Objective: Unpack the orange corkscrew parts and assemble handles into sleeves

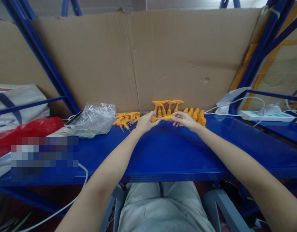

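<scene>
Stretched level between my hands is an orange corkscrew [165, 118]. My left hand [146, 122] is closed around its handle end, and my right hand [184, 119] pinches the bottle-shaped end. Some of the spiral shaft shows between the two ends. Just behind stand several orange corkscrews [164, 110], upright with their T-handles on top. To the left of my left hand lies a pile of orange T-handles [125, 118] with bare metal spirals. Beside my right hand, several orange bottle-shaped sleeves [196, 115] are grouped together.
All this rests on a blue metal shelf [163, 154] backed by a cardboard sheet [187, 58]. A clear plastic bag [95, 117] lies left of the pile, with a red bag [29, 127] farther left. A white power strip [266, 116] and cables lie at right.
</scene>
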Demonstrator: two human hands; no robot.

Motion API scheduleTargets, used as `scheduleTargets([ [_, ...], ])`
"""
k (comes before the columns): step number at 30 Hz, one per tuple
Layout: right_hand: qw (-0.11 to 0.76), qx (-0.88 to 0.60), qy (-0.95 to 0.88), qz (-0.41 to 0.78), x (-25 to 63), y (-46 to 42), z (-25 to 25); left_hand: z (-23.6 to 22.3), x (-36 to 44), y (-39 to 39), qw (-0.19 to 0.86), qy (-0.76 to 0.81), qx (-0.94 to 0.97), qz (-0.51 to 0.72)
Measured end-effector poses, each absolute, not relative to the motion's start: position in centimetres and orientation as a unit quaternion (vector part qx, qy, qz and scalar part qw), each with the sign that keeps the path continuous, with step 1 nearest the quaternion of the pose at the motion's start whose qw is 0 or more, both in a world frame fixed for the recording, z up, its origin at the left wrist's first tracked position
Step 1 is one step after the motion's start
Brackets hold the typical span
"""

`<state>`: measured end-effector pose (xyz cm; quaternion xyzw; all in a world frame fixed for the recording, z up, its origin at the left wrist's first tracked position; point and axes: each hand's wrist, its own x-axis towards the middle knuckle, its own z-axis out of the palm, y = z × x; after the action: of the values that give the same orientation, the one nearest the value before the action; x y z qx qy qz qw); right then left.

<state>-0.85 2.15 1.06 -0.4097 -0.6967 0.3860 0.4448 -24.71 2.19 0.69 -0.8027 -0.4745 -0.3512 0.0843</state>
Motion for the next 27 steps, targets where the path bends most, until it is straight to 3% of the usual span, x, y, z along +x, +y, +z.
scheduleTargets([
  [5, 0.498, -0.415, -0.695, 0.312, 0.2, 3.6, 0.7, 0.8, -25.0, 2.1, 0.051, -0.477, -0.809, -0.34],
  [8, 0.496, -0.471, -0.708, 0.175, 1.2, 4.1, 0.8, 1.0, -25.6, 2.2, 0.055, -0.514, -0.802, -0.3],
  [12, 0.364, -0.532, -0.759, -0.1, 2.1, 3.4, 1.2, 1.0, -26.4, 2.4, 0.078, -0.609, -0.767, -0.184],
  [14, 0.276, -0.537, -0.777, -0.177, 2.0, 2.6, 1.4, 0.9, -26.7, 2.5, 0.073, -0.656, -0.742, -0.117],
  [20, 0.115, -0.543, -0.791, -0.256, 0.1, 1.1, 1.7, 0.7, -27.1, 3.0, 0.03, -0.66, -0.751, -0.025],
  [27, 0.071, -0.532, -0.804, -0.256, -0.6, 1.1, 1.0, 0.7, -26.9, 3.1, 0.049, -0.65, -0.758, -0.042],
])
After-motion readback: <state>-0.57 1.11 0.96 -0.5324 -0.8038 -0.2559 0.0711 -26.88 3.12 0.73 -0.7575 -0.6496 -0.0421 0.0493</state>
